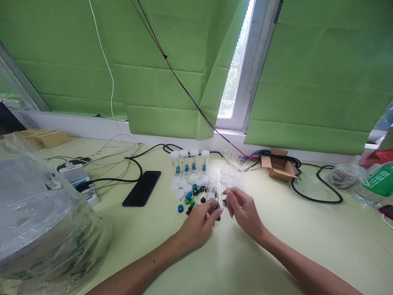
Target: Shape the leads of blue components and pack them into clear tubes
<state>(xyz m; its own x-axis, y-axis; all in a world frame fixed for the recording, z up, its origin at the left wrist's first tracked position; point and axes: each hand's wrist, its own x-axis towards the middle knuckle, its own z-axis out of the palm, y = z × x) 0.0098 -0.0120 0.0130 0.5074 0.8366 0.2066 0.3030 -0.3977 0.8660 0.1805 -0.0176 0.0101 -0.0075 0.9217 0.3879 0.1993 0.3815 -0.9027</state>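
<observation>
Over the middle of the table, my left hand (199, 221) is closed, with thumb and finger pinching a small blue part (218, 207) with a thin pin pointing up. My right hand (244, 208) is beside it on the right, fingertips closed at a small black part (224, 202). Just beyond my left fingers stands an open clear tube (213, 178). Loose blue (180, 208), green (190, 202) and black pieces (203, 200) lie left of the tube. White caps (180, 194) are spread behind them. At the back stand several capped tubes (184, 162), each with a blue part inside.
Open clear tubes (227, 159) stand back right, near a small cardboard box (281, 169) and black cables (330, 201). A black phone (141, 188) and a power strip (82, 184) lie left. A plastic-wrapped bulky object (46, 229) fills the near left; a green-labelled bottle (376, 184) lies right.
</observation>
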